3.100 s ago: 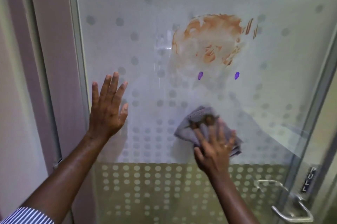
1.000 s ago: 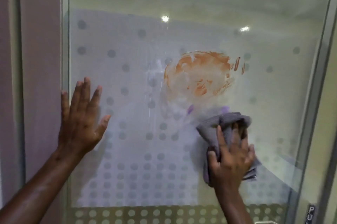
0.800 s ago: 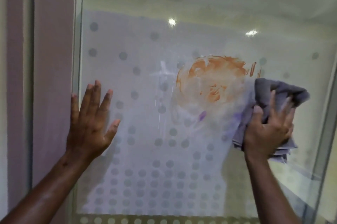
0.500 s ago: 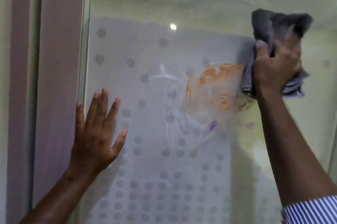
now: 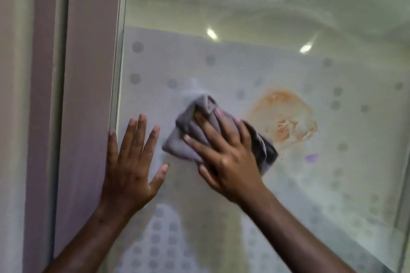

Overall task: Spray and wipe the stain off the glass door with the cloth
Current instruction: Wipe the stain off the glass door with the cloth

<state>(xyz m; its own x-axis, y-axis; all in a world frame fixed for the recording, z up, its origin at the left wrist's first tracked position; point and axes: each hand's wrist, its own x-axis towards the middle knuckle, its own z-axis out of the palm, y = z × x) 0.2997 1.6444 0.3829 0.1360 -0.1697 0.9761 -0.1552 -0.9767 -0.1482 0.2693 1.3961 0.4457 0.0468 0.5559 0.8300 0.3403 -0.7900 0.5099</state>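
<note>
Pressing the grey cloth (image 5: 213, 137) flat against the glass door (image 5: 244, 68) with the right hand (image 5: 226, 157). Spreading the fingers (image 5: 195, 142) of that hand across the bunched fabric, palm bearing down on the lower half, not pinching, not closing into a fist. Leaving folds of cloth showing above the fingertips and past the right side of the hand, where a darker edge is hanging out.

Bracing the left hand (image 5: 131, 166) open and flat on the same pane, just beside the cloth, fingers splayed and pointing up, thumb angled out toward the cloth. Resting the outermost finger right at the left edge of the glass, next to the pale door frame (image 5: 88, 95). Holding nothing in this hand.

Sitting to the right of the cloth and slightly higher: the orange stain (image 5: 286, 117), a rounded smear with a denser patch near its lower middle, close to the cloth but not covered by it. Showing just below the stain: a small purple mark (image 5: 311, 157).

Running across the pane: rows of grey frosted dots (image 5: 135, 78), sparse higher up and denser toward the bottom. Reflecting near the top: two bright ceiling lights (image 5: 211, 34).

Showing no containers in view.
</note>
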